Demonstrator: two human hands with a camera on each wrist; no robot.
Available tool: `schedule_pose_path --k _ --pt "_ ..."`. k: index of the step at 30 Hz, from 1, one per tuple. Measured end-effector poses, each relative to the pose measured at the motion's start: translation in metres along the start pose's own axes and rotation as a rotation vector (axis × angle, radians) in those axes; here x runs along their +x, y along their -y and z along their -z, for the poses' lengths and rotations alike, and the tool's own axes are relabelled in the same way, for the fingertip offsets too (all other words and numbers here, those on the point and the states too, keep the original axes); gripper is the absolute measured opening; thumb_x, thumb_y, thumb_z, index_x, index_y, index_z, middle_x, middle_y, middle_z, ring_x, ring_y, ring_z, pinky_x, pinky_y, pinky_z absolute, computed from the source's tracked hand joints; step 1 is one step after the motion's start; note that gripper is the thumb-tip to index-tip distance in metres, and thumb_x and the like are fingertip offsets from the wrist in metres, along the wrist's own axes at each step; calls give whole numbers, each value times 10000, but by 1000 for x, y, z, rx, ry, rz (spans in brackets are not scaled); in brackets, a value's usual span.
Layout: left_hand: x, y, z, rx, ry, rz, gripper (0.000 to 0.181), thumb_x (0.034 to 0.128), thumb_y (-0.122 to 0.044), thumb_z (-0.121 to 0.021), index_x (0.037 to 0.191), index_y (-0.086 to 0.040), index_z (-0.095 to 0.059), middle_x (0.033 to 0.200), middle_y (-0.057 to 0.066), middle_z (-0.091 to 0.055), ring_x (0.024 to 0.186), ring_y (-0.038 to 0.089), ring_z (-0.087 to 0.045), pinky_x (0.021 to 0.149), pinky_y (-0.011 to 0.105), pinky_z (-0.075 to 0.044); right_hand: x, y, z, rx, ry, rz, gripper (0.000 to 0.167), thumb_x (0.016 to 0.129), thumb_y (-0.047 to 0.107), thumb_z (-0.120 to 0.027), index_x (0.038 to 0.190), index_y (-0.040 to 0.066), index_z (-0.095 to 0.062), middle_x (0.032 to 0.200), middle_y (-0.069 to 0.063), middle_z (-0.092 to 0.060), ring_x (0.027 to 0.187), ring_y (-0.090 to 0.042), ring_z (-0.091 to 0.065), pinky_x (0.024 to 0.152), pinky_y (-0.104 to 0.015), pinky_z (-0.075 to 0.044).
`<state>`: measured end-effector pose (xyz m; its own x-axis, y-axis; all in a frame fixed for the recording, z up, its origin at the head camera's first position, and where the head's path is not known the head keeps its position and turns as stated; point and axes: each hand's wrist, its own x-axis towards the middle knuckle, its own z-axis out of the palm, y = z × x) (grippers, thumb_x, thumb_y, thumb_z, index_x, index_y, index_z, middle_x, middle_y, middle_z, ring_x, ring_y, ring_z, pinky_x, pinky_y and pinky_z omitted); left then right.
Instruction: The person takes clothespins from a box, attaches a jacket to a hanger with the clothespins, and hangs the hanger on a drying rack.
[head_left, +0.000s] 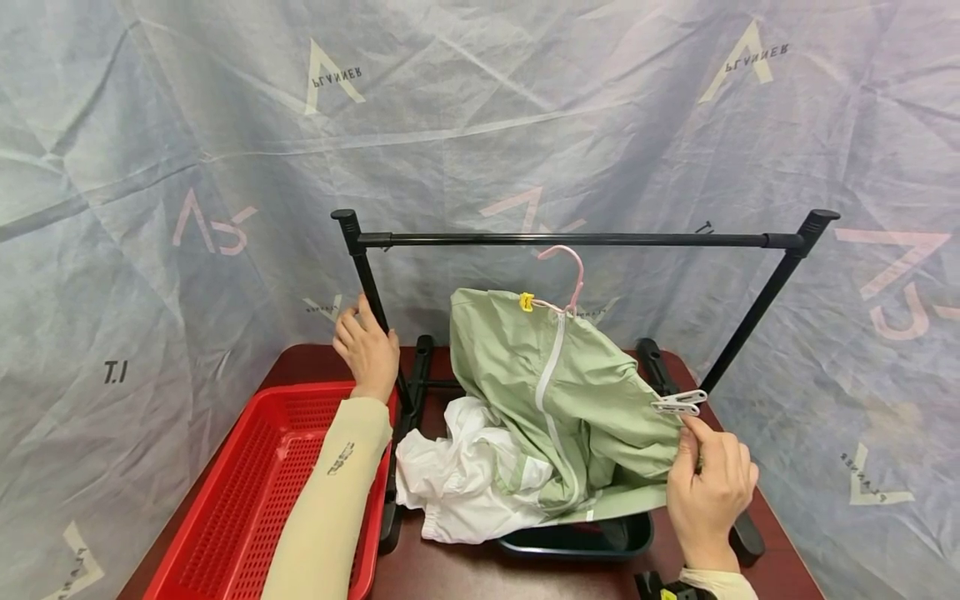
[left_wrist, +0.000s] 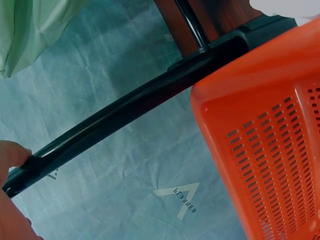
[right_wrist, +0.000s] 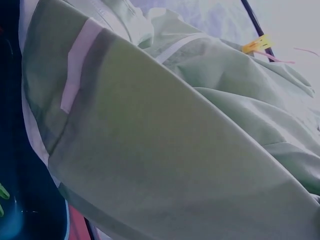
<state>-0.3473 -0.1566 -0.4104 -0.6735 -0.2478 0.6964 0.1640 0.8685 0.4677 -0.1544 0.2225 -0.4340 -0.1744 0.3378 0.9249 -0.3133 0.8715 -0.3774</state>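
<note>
A light green zip jacket [head_left: 510, 350] is on a pink hanger [head_left: 579, 279], whose hook shows just under the rack's rail; I cannot tell whether they touch. A yellow clip [head_left: 527, 302] sits on its upper edge, and a white clothespin [head_left: 678, 403] on its right side. My right hand [head_left: 712, 483] pinches the jacket's right edge just below the clothespin. With thumb and fingers on either side, my left hand [head_left: 367, 350] holds the left post [left_wrist: 105, 122] of the black clothes rack. The right wrist view shows the jacket [right_wrist: 150, 135] but not the right hand.
A red perforated basket [head_left: 255, 500] stands at the left, under my left forearm. White cloth [head_left: 465, 475] lies bunched beneath the jacket. A dark tray [head_left: 577, 542] sits below the jacket's hem. The black rail [head_left: 465, 239] spans the rack above the dark red table [head_left: 450, 575].
</note>
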Motion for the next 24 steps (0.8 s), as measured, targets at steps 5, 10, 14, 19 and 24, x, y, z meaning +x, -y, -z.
schedule_pose_path --k 5,10,14,19,24 --pt "0 0 1 -1 16 -1 754 920 -104 -694 1518 -20 -243 1328 285 -352 1281 466 -291 1008 593 -246 2 0 -3 0 -17 3 366 1010 336 -542 973 13 -712 734 -194 -535 641 -378 -409 625 -377 -192" --pt "-1 1 1 5 9 -4 752 912 -99 -699 1512 -22 -252 1322 283 -357 1275 466 -298 1000 593 -258 5 1 -7 0 -27 3 345 1006 323 -551 974 22 -717 733 -192 -533 643 -381 -410 631 -379 -195" --pt "-1 2 1 0 1 -7 756 904 -90 -707 1509 -22 -259 1315 284 -360 1271 467 -301 996 594 -259 7 1 -10 1 -36 7 328 1003 306 -558 970 21 -719 731 -193 -533 647 -388 -417 630 -376 -192" --pt "-1 2 1 -5 7 -7 761 905 -89 -707 1511 -23 -251 1318 285 -352 1276 467 -291 995 593 -253 9 2 -13 3 -55 8 308 996 294 -571 963 27 -721 732 -196 -540 656 -401 -432 628 -397 -199" --pt "0 1 1 -14 11 -9 758 908 -86 -702 1509 -22 -245 1330 286 -343 1281 470 -281 991 598 -247 12 3 -17 2 -70 3 261 980 256 -590 956 31 -720 735 -199 -542 661 -408 -432 629 -407 -199"
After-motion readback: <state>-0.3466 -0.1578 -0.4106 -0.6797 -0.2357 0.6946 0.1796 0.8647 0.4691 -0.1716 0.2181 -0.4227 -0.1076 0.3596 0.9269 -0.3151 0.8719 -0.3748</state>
